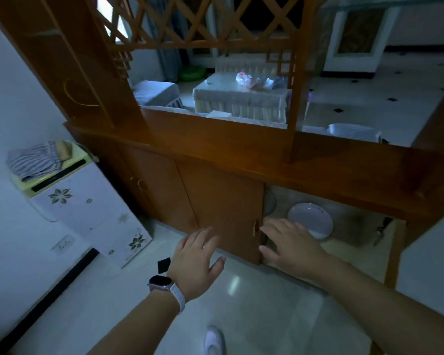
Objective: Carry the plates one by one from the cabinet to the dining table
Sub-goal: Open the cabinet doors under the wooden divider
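- Head view: the person stands over a low wooden cabinet [223, 201]; its right compartment is open, the other doors are shut.
- A pale plate [309, 220] sits inside that open compartment, seemingly tilted with its face toward the camera; whether it leans on the back wall I cannot tell. A second round, greyish dish [270, 202] shows at the compartment's left edge, mostly hidden by the shut door.
- The right hand [290, 245] reaches into the opening, fingers spread and loosely curved, holding nothing. Its fingertips overlap the plate's near rim in the picture; actual contact cannot be confirmed.
- The left hand [196, 262], with a watch [160, 282] on its wrist, hovers in front of the shut door beside the opening, palm down, fingers spread, empty.
- The dining table is not clearly in view; a cloth-covered table [241, 96] shows beyond the cabinet's lattice, but I cannot say it is the one meant.
- Judged step: reaching for a plate, with no grasp made.
- The next move likely calls for closing the right fingers on the plate's rim, thumb on one face and fingers behind, then drawing it out clear of the cabinet's top edge. The left hand could support the far side.
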Motion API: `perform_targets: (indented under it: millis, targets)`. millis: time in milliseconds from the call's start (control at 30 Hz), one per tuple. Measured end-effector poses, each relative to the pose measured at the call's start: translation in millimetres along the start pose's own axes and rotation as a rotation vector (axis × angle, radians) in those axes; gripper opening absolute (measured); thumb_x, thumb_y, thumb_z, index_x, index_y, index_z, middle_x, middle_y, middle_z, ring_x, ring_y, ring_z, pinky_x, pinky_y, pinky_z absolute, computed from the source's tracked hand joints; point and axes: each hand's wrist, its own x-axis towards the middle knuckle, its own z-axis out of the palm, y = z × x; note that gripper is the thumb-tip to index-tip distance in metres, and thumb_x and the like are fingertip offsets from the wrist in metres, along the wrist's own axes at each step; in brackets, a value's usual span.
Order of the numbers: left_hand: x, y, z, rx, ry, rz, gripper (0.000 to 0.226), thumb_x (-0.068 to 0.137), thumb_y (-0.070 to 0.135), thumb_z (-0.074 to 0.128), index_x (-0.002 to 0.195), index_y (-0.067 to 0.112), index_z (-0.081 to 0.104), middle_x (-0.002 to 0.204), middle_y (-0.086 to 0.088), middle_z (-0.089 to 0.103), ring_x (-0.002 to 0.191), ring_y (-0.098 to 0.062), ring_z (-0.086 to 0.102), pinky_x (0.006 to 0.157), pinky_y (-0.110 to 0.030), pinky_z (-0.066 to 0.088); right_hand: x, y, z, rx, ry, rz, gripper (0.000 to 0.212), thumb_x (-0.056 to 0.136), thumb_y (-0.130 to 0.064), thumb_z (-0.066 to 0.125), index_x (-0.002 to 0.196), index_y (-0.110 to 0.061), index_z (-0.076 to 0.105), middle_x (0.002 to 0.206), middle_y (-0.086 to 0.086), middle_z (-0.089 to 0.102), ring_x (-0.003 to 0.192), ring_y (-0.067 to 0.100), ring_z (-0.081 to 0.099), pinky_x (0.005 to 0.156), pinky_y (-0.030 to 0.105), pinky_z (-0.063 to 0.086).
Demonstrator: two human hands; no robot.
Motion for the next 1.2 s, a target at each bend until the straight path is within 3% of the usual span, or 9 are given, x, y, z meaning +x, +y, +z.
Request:
perform_targets:
  millis: [67, 300, 400, 533, 600, 767, 933, 1033, 1200]
  targets:
    - [20.8, -13.7, 13.2, -0.016, 0.003, 0.049, 0.04, 0.084, 0.049, 0.054, 0.115, 0.024, 0.056, 0.126, -0.007, 0.062, 0.113, -0.028, 0.059, 0.093, -0.044, 0.046, 14.6, 4.2, 3.9, -0.012, -0.011, 0.031, 0.067, 0.088, -0.064, 0.021, 0.14, -0.028, 0.043, 0.146, -0.003, 0.042, 0.133, 0.018, 0.037, 0.104, 0.038, 0.032]
    - [102.5, -73.8, 42.9, -0.112, -0.061, 0.152, 0.042, 0.084, 0.05, 0.051, 0.118, 0.026, 0.051, 0.13, -0.007, 0.06, 0.118, -0.03, 0.057, 0.092, -0.048, 0.047, 73.7, 5.4, 4.1, 0.018, -0.034, 0.232, 0.053, 0.096, -0.055, 0.037, 0.139, -0.026, 0.042, 0.144, -0.002, 0.043, 0.131, 0.02, 0.039, 0.104, 0.036, 0.032]
    - [133.8, -94.5, 58.6, -0.141, -0.118, 0.177, 0.048, 0.085, 0.053, 0.047, 0.124, 0.026, 0.053, 0.135, -0.006, 0.056, 0.123, -0.03, 0.052, 0.097, -0.048, 0.043, 104.0, 14.0, 17.4, 0.182, -0.04, 0.412, 0.054, 0.096, -0.053, 0.042, 0.14, -0.022, 0.044, 0.143, 0.002, 0.047, 0.13, 0.023, 0.043, 0.104, 0.037, 0.036]
    - [165.0, -108.2, 82.8, -0.215, -0.195, 0.2, 0.06, 0.088, 0.057, 0.042, 0.14, 0.028, 0.043, 0.148, -0.005, 0.043, 0.131, -0.029, 0.042, 0.103, -0.046, 0.036, 130.8, 23.9, 45.8, 0.505, -0.017, 0.688, 0.064, 0.092, -0.053, 0.048, 0.143, -0.014, 0.043, 0.148, 0.006, 0.044, 0.132, 0.023, 0.043, 0.107, 0.037, 0.036]
    - [176.3, -109.0, 93.8, -0.24, -0.192, 0.214, 0.059, 0.089, 0.054, 0.044, 0.142, 0.026, 0.042, 0.15, -0.006, 0.041, 0.132, -0.03, 0.041, 0.103, -0.047, 0.037, 138.5, 27.3, 56.5, 0.577, 0.0, 0.755, 0.061, 0.094, -0.045, 0.052, 0.145, -0.013, 0.041, 0.148, 0.007, 0.043, 0.132, 0.022, 0.042, 0.106, 0.033, 0.034]
    - [210.1, -104.0, 117.1, -0.209, -0.198, 0.279, 0.057, 0.089, 0.049, 0.044, 0.141, 0.024, 0.044, 0.151, -0.007, 0.039, 0.133, -0.032, 0.04, 0.1, -0.05, 0.04, 174.0, 43.0, 72.7, 0.687, 0.026, 0.764, 0.056, 0.095, -0.036, 0.055, 0.145, -0.015, 0.04, 0.147, 0.003, 0.044, 0.132, 0.022, 0.044, 0.108, 0.036, 0.036]
    - [234.8, -87.9, 135.8, -0.252, -0.191, 0.286, 0.057, 0.084, 0.041, 0.05, 0.137, 0.021, 0.047, 0.149, -0.011, 0.041, 0.13, -0.033, 0.043, 0.094, -0.049, 0.044, 212.1, 65.3, 93.4, 0.964, 0.179, 0.72, 0.04, 0.084, -0.051, 0.059, 0.12, -0.035, 0.054, 0.118, -0.012, 0.063, 0.109, 0.015, 0.06, 0.097, 0.047, 0.049]
    - [242.6, -77.6, 141.6, -0.278, -0.162, 0.298, 0.059, 0.081, 0.033, 0.059, 0.137, 0.019, 0.046, 0.147, -0.015, 0.042, 0.132, -0.034, 0.04, 0.095, -0.05, 0.045, 220.6, 65.1, 95.6, 1.039, 0.263, 0.73, 0.021, 0.083, -0.05, 0.059, 0.103, -0.044, 0.059, 0.109, -0.01, 0.066, 0.103, 0.016, 0.062, 0.091, 0.051, 0.051]
    - [242.5, -67.3, 144.5, -0.267, -0.124, 0.363, 0.064, 0.079, 0.028, 0.063, 0.139, 0.018, 0.043, 0.148, -0.017, 0.039, 0.139, -0.034, 0.029, 0.101, -0.053, 0.041, 218.6, 62.5, 100.8, 1.039, 0.33, 0.665, 0.031, 0.087, -0.041, 0.054, 0.118, -0.038, 0.055, 0.119, -0.01, 0.061, 0.11, 0.012, 0.057, 0.093, 0.049, 0.05]
